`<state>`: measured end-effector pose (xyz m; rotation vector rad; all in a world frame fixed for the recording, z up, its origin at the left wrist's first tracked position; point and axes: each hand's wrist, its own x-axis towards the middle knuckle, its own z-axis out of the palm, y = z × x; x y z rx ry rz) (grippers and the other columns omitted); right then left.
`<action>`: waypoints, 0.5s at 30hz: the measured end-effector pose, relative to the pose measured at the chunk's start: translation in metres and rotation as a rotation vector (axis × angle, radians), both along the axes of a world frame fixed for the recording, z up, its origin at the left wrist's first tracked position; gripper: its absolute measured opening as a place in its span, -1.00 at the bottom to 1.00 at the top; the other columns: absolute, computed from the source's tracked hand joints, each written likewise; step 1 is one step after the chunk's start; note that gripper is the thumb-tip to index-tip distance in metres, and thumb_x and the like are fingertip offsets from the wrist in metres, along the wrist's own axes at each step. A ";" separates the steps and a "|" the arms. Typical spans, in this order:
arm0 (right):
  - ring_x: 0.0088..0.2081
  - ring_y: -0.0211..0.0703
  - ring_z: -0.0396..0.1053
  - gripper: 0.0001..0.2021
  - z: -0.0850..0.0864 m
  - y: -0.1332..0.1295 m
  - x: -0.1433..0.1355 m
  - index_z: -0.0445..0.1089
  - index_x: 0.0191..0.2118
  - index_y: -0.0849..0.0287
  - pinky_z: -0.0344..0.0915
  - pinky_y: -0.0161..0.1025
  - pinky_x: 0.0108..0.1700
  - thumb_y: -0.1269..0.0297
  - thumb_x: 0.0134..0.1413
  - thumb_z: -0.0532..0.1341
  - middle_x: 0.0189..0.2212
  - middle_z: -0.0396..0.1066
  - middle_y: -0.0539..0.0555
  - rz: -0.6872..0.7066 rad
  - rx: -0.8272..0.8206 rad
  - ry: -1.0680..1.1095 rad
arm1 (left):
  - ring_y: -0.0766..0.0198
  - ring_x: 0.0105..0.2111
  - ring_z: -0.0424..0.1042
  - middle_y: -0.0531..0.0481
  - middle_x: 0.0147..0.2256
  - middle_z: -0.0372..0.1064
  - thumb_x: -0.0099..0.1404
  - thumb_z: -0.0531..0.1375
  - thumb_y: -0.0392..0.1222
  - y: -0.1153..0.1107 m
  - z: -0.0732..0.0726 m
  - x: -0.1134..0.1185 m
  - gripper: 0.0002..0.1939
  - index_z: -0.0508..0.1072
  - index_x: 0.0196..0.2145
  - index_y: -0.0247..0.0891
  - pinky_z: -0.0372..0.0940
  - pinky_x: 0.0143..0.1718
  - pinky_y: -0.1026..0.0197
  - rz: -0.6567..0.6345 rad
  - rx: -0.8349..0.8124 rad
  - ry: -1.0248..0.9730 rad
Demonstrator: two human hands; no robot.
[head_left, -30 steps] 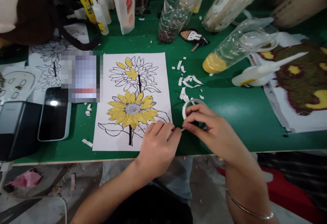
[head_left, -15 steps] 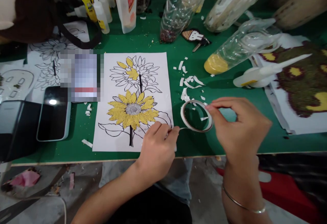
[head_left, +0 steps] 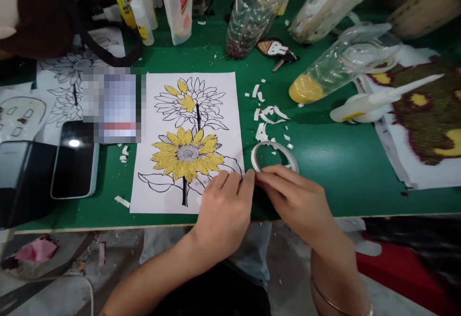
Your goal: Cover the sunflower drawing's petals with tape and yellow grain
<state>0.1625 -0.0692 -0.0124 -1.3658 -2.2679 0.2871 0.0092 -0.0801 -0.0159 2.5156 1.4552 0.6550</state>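
A sheet of paper (head_left: 140, 138) printed with sunflowers lies on the green table (head_left: 334, 162); the lower flower (head_left: 180, 164) is covered in yellow grains. My left hand (head_left: 226, 205) rests over the sheet's lower right corner, fingers closed in a pinch on the end of the white tape. Close beside it, my right hand (head_left: 295, 196) is pinched too, its fingertips nearly meeting the left ones; what they hold is hidden. Just behind my right fingers lies the tape roll (head_left: 255, 155), partly covered by them.
White paper scraps (head_left: 272, 113) lie behind the roll. A bottle with yellow grains (head_left: 306, 88), a glue bottle (head_left: 356, 108) and keys (head_left: 281, 61) are further back. A phone (head_left: 75, 162) is at the left, a grain picture (head_left: 421, 114) at the right.
My right hand has moved left and nearer the table's front edge, from the roll's right side to my left fingertips. The roll has shifted slightly left. My left hand has barely moved.
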 end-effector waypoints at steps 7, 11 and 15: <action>-0.41 -0.27 0.40 -0.78 0.003 -0.005 0.001 0.41 -0.27 0.20 0.34 -0.33 -0.37 0.48 0.18 0.02 -0.40 0.45 0.06 0.025 0.102 -0.032 | 0.22 -0.46 0.20 -0.01 -0.49 0.22 0.30 0.00 -0.37 0.002 0.004 0.001 -0.81 0.35 -0.43 -0.30 0.19 -0.47 0.19 0.017 -0.023 -0.004; -0.41 -0.31 0.38 -0.82 0.004 -0.006 0.002 0.41 -0.28 0.17 0.33 -0.36 -0.37 0.51 0.15 0.08 -0.43 0.42 0.02 0.021 0.117 0.025 | 0.34 -0.52 0.16 0.05 -0.55 0.18 0.34 0.01 -0.29 0.006 0.009 -0.006 -0.74 0.39 -0.48 -0.30 0.13 -0.52 0.28 -0.019 -0.140 -0.271; -0.42 -0.35 0.36 -0.79 0.007 -0.012 -0.001 0.41 -0.27 0.12 0.32 -0.39 -0.38 0.57 0.08 0.14 -0.44 0.40 -0.03 -0.014 0.158 0.131 | 0.43 -0.55 0.17 0.10 -0.58 0.15 0.30 0.09 -0.29 0.008 0.021 -0.010 -0.78 0.45 -0.47 -0.32 0.12 -0.54 0.36 -0.034 -0.319 -0.565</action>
